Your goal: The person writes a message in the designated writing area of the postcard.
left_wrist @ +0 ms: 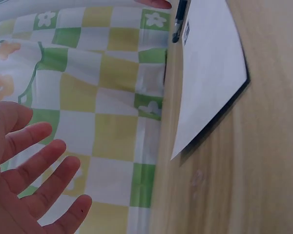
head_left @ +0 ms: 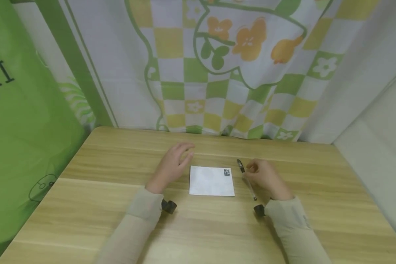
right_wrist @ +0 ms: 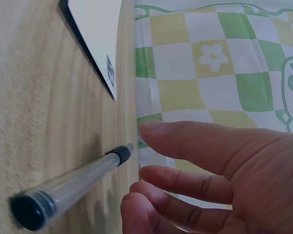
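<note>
A white envelope [head_left: 208,182] lies flat on the wooden table, with a small dark stamp [head_left: 227,172] in its upper right corner. To its right, a clear-barrelled pen with a black cap [head_left: 240,165] rests at a slant on the tabletop. My right hand [head_left: 263,175] hovers right beside the pen [right_wrist: 78,184]; thumb and fingers are loosely bent, with a gap between them and nothing held. Left of the envelope is my left hand [head_left: 172,165], raised off the table. In the left wrist view its fingers [left_wrist: 44,170] are spread and hold nothing.
The wooden table [head_left: 211,231] ends at a checked, flower-printed curtain [head_left: 194,88] along the back. A green cloth [head_left: 26,139] hangs at the left, and a pale wall [head_left: 376,146] stands at the right. Black wrist cameras [head_left: 169,206] sit at both cuffs.
</note>
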### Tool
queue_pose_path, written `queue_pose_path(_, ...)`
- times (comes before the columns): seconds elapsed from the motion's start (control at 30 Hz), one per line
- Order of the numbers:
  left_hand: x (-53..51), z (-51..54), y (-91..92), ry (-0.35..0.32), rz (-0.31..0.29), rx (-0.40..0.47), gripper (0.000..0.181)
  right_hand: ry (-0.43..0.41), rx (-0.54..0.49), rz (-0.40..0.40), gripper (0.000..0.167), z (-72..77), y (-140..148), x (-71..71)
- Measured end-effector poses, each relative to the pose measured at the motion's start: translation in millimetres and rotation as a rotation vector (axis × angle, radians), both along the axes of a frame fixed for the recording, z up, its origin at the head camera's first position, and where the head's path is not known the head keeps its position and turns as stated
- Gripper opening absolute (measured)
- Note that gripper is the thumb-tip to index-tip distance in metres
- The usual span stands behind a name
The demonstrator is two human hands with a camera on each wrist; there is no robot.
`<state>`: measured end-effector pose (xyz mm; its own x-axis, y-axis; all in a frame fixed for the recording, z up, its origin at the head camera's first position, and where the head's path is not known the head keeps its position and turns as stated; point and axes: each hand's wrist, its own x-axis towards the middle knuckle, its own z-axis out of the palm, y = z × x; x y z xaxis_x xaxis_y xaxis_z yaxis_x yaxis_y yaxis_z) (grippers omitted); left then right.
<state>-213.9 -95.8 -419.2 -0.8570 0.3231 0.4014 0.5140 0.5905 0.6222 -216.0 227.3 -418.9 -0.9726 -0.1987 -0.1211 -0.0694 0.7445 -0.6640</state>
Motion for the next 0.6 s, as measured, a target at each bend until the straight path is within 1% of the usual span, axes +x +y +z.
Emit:
queue_pose_path(0.1, 1.3, -4.9, 3.2, -0.052, -0.023, 0.031, 0.032, -0.027, -0.017, 0.006, 0.038, -2.3, -1.7, 0.6)
queue_pose_path(0.17, 2.4, -7.9, 5.5, -0.091, -0.034, 0.046, 0.031, -0.033, -0.008, 0.009, 0.036, -3.7, -2.3, 1.3)
queue_pose_path(0.37, 3.7, -14.1, 9.9, -0.188, -0.072, 0.082, 0.028, -0.075, 0.016, -0.009, 0.022, -6.0, -4.5, 1.1)
queue_pose_path(0.53, 2.9, -17.4, 12.6, -0.288, -0.12, 0.134, 0.029, -0.07, 0.029, -0.023, 0.019, -8.8, -3.8, 0.4)
queue_pose_path(0.6, 3.1, -19.1, 13.6, -0.322, -0.138, 0.135, 0.03, -0.072, 0.035, -0.022, 0.02, -10.1, -3.6, 1.2)
